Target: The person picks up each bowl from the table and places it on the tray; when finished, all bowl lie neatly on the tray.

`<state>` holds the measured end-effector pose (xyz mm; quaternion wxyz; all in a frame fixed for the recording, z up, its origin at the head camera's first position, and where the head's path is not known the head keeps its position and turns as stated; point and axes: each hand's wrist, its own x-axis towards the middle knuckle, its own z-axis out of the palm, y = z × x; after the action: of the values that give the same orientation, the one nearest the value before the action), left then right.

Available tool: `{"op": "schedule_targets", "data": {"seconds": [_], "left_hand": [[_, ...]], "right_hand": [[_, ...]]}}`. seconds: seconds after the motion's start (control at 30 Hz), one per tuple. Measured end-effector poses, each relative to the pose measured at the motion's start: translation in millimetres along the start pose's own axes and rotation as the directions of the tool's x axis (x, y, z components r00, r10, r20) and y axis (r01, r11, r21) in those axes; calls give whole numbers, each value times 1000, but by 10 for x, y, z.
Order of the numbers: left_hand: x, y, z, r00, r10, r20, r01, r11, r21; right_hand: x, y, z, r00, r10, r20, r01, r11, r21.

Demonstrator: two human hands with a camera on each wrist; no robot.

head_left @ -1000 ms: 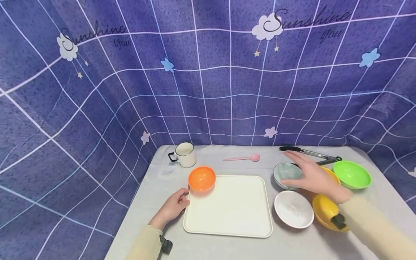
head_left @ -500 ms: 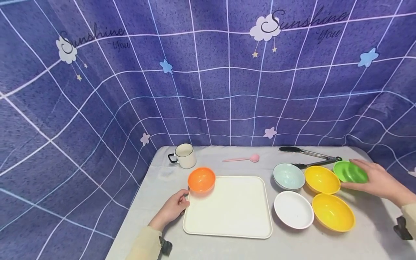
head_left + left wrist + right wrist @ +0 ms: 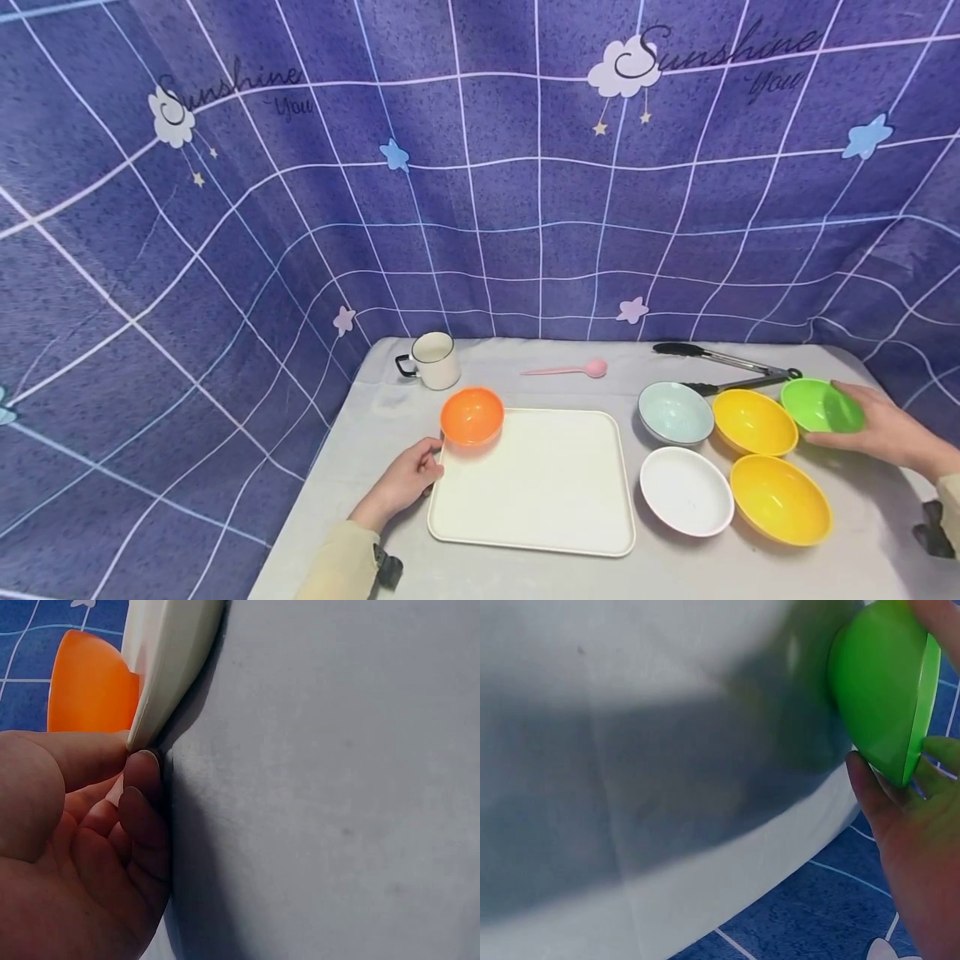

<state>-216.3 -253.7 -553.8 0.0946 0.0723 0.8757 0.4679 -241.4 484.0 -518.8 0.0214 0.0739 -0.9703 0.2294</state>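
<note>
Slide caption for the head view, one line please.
Right hand grips the green bowl; left hand pinches the cream tray near the orange bowl.

The bare left hand (image 3: 403, 478) pinches, fingers (image 3: 144, 829) curled; well to its right, the bare right hand (image 3: 888, 427) grips wide, thumb (image 3: 834, 439) and fingers apart.

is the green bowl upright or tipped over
Upright: in the head view, the green bowl's open top faces up, with the right hand at its side.
</note>
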Motion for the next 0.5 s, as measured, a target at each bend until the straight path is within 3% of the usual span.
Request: {"op": "schedule_targets", "data": {"seconds": [0.23,0.5], "left_hand": [[-8,7,1,1000,-1,1,1,1000,-4],[-11,3,0,1000,-5,0,5,1000,-17]], "right_hand": [[-7,-15,15,998,8,-58,-12,997,-76],[-17,-22,-44,991,-5,-133,-6,997,-79]]}}
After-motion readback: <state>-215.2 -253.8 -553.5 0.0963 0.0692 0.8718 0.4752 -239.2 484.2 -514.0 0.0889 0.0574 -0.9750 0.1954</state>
